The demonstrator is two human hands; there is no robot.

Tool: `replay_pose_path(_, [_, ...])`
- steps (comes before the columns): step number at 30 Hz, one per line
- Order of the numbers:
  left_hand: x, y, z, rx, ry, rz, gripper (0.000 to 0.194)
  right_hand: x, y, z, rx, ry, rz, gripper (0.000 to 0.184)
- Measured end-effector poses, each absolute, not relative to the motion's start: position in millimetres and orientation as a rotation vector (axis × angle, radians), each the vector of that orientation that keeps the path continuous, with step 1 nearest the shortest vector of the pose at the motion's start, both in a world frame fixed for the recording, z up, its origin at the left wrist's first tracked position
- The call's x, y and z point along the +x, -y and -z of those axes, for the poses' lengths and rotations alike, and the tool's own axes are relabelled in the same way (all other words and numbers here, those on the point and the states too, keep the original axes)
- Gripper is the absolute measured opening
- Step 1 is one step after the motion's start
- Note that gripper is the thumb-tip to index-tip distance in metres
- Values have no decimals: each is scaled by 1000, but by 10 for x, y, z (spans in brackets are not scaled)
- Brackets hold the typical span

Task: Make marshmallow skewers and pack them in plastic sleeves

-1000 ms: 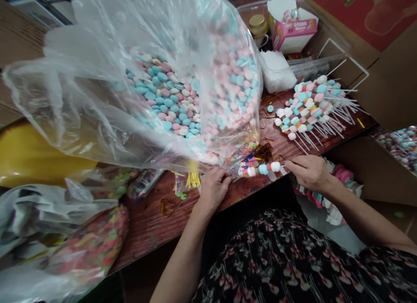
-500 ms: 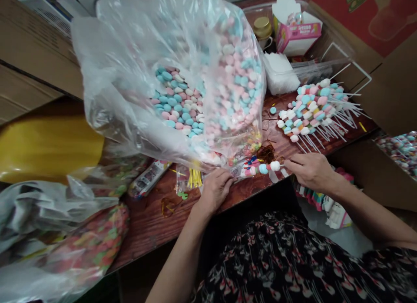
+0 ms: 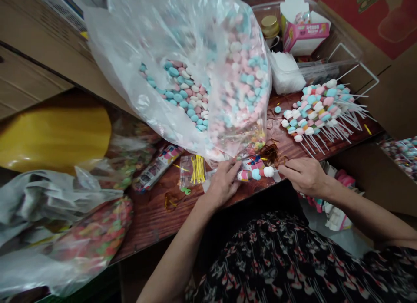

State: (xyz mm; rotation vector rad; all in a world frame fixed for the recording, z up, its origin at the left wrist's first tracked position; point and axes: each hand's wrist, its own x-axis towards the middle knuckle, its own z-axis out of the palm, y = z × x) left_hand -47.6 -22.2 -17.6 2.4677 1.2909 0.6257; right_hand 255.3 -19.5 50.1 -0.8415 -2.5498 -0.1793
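My right hand (image 3: 302, 175) pinches the white stick of a candy skewer (image 3: 256, 174), which lies level with pink, white and blue sweets on it. Its far end points at my left hand (image 3: 224, 183), whose fingers curl on a small clear plastic bag (image 3: 241, 166) at the table's front edge. How far the skewer's tip is inside the bag I cannot tell. Just behind the skewer are printed bags (image 3: 256, 161) with red and blue marks. A packet of gold twist ties (image 3: 197, 169) lies left of my left hand.
A big clear bag of pastel sweets (image 3: 241, 73) fills the table's back. Finished-looking candy skewers (image 3: 319, 107) are piled at the right, near a plastic bin (image 3: 345, 47). Bags of gummy sweets (image 3: 94, 238) and a yellow rounded object (image 3: 55, 138) sit at the left.
The skewer and my right hand have shifted slightly left, towards my left hand. My left hand has opened its fingers a little around the bag. The whole view has swung slightly.
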Motion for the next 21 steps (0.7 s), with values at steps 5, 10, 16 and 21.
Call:
replay_pose_path(5, [-367, 201, -17, 2612, -1291, -454, 37, 2534, 186, -553, -762, 2537, 238, 25])
replay_pose_path(10, [-292, 256, -227, 2414, -1344, -349, 18, 2494, 134, -693, -726, 2505, 314, 25])
replay_pose_path(16, [-231, 298, -222, 2155, -1316, -351, 10, 2514, 34, -811, -445, 2494, 421, 13])
replay_pose_path(21, [-207, 313, -220, 2050, -1236, -387, 15, 2486, -48, -931, -381, 2569, 447, 8])
